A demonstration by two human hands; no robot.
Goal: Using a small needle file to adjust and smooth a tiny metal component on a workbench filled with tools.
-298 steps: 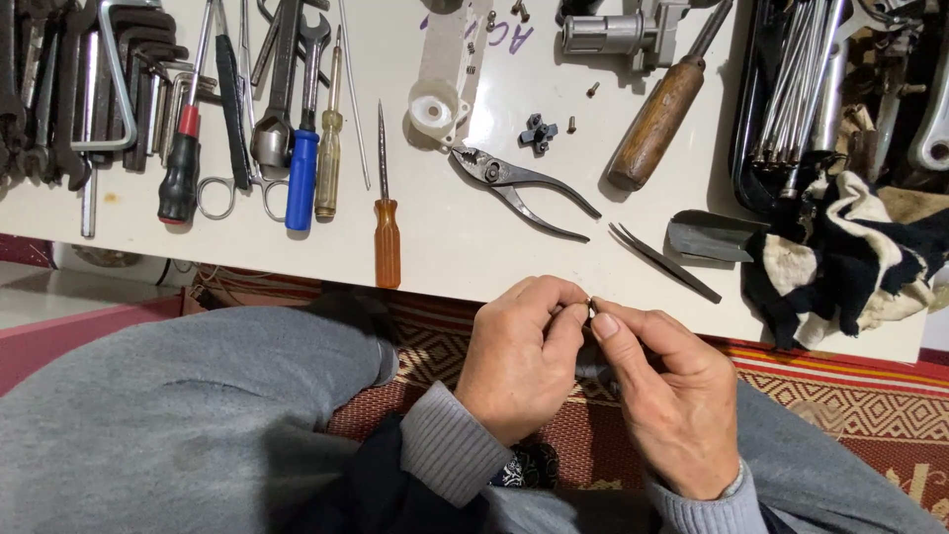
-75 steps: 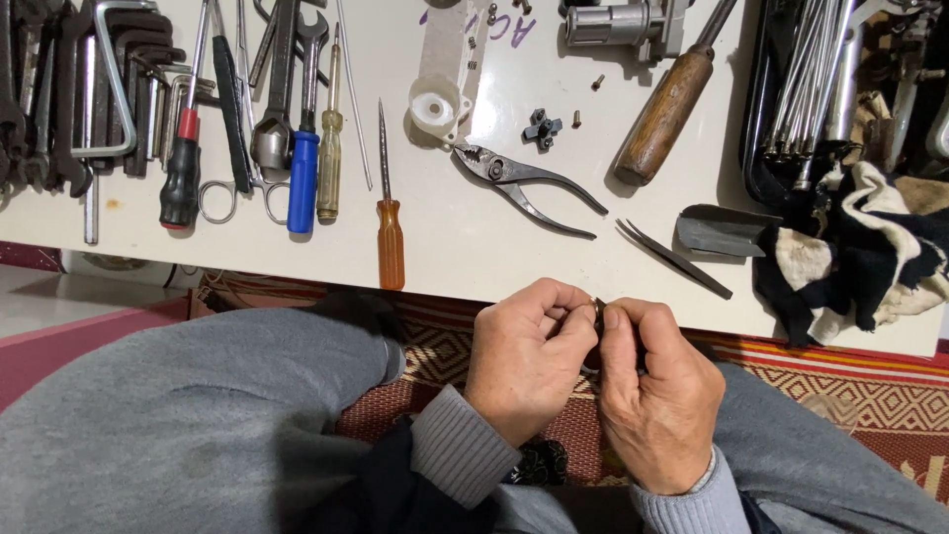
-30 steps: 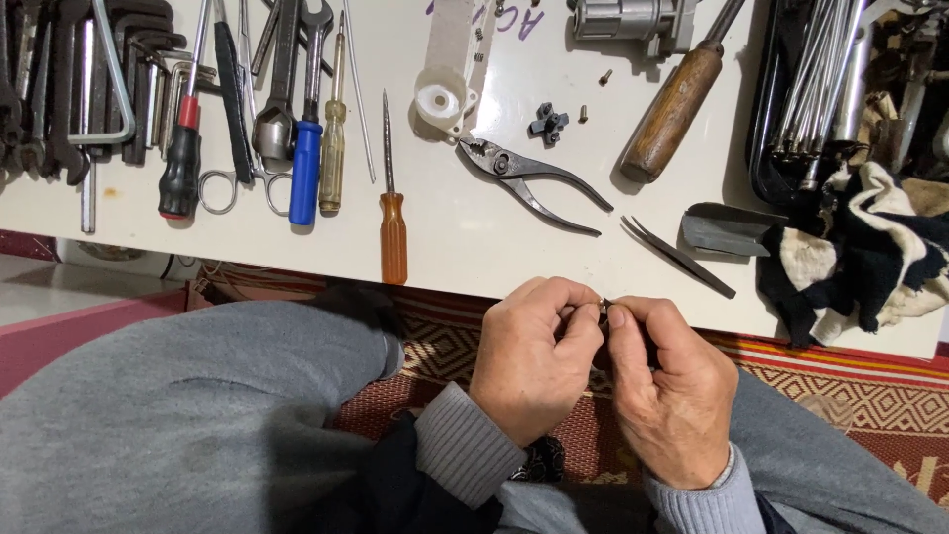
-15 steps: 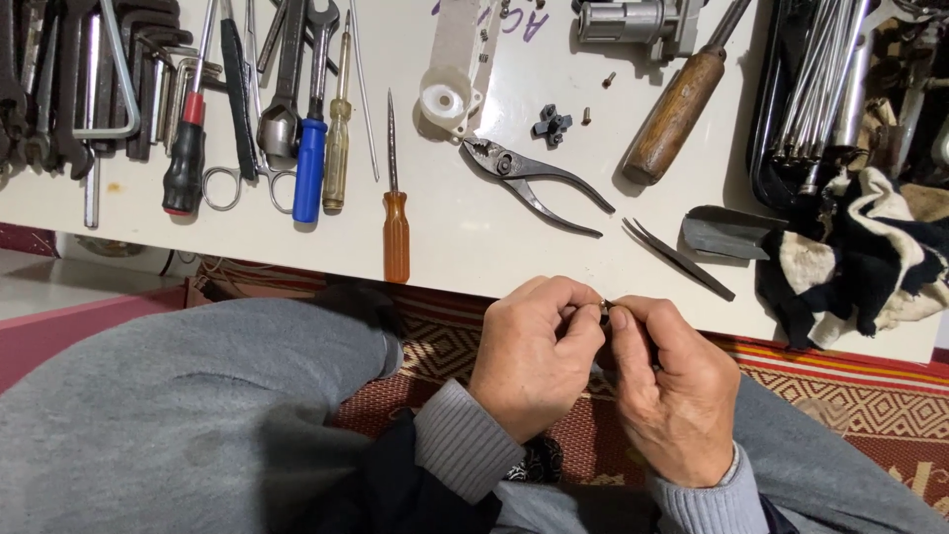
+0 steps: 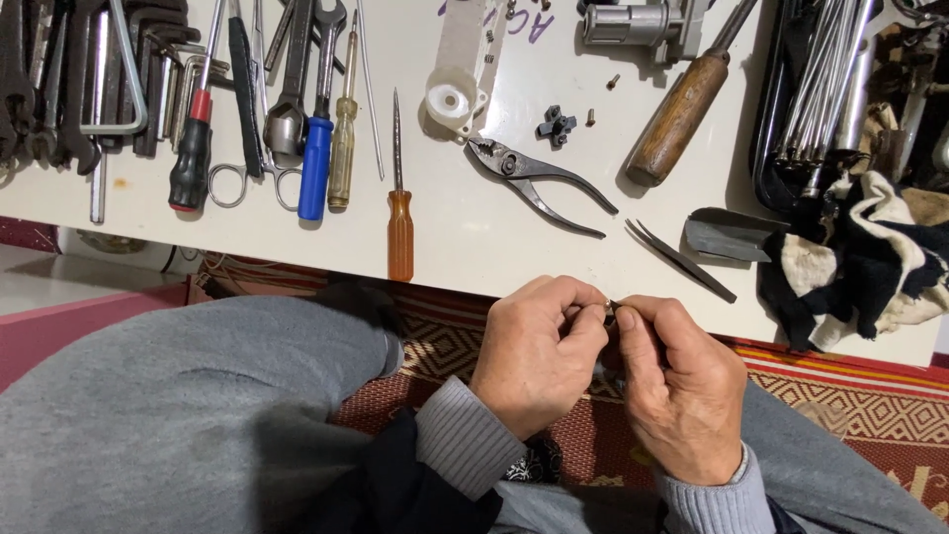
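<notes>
Head view: the left hand (image 5: 539, 361) and right hand (image 5: 682, 391) stay pressed together just below the table (image 5: 474, 237) edge, fingertips pinching a tiny dark part (image 5: 611, 306) between them. Only small finger shifts since a moment ago, so the fiddly fitting looks unfinished. The pliers (image 5: 539, 183) lie untouched above.

Matt white tabletop (image 5: 474, 237). Dull grey metal pliers (image 5: 539, 183). Worn brown wood handle (image 5: 677, 119) far right. Glossy amber plastic screwdriver (image 5: 399, 222), blue plastic one (image 5: 315, 168). Rumpled black-and-white cloth (image 5: 860, 262). Woven patterned rug (image 5: 840, 386).
</notes>
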